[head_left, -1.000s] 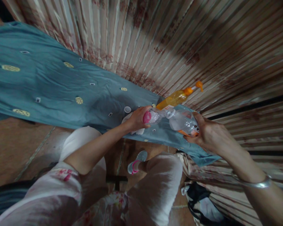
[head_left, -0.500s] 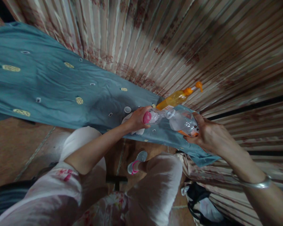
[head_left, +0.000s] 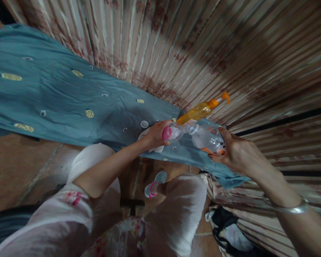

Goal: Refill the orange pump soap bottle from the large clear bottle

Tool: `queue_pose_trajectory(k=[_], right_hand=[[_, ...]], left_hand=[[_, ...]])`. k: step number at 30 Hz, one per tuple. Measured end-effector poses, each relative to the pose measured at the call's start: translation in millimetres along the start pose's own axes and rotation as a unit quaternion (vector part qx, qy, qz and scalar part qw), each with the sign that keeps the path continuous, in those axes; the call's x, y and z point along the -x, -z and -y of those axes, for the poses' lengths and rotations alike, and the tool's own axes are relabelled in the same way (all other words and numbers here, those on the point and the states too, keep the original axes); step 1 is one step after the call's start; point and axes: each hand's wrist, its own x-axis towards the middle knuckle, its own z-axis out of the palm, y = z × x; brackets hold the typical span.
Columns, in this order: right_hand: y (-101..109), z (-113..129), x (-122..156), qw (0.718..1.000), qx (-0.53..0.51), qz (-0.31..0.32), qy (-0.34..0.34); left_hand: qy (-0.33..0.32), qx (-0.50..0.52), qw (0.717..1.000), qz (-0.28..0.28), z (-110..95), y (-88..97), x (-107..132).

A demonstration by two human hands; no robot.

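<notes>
My left hand is closed around a small clear plastic bottle with a pink label, lying sideways with its neck to the right. A larger clear bottle with dark dots and an orange patch is gripped in my right hand. The two bottles meet mouth to mouth, both roughly horizontal above the teal cloth. Just behind them stands a yellow pump bottle with an orange pump head. White tissue lies under my left hand, and a small white cap is beside it.
A pleated patterned curtain hangs close behind the cloth-covered surface. Dark bars run along the right. Below are a tiled floor, my legs and a black-and-white bag or cloth bundle.
Both hands and the two bottles hold almost the same position. No clear change shows beyond a very slight shift of the view.
</notes>
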Motion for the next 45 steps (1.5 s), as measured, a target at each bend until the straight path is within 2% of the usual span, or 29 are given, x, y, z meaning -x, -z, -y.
queue_pose_trajectory(k=[3,9,16,23,30,41,45], right_hand=[[0.1,0.1,0.0,1.0,-0.001,-0.007,0.0],[3.4,2.4,0.1,1.0,0.006,-0.008,0.001],[20.4,11.3,-3.4,0.997,0.0,0.068,-0.027],[22.7,12.7,-4.1,0.997,-0.001,0.077,-0.031],[30.0,19.3,-6.5,0.99,0.01,0.121,-0.066],[25.2,16.6,-4.3,0.996,0.003,0.08,-0.045],[15.5,9.4,-2.9,0.999,0.004,0.047,-0.021]], left_hand=[[-0.005,0.005,1.0,0.0,0.0,0.1,0.1],[0.03,-0.003,0.999,0.013,-8.7,4.6,0.3],[0.03,0.0,0.999,0.012,-10.1,5.9,0.5],[0.027,-0.002,1.0,0.007,-9.2,5.1,0.6],[0.018,-0.002,1.0,0.003,-6.5,3.9,0.3],[0.026,0.002,1.0,0.008,-7.0,3.7,0.0],[0.023,0.005,1.0,0.009,-5.9,3.5,0.2]])
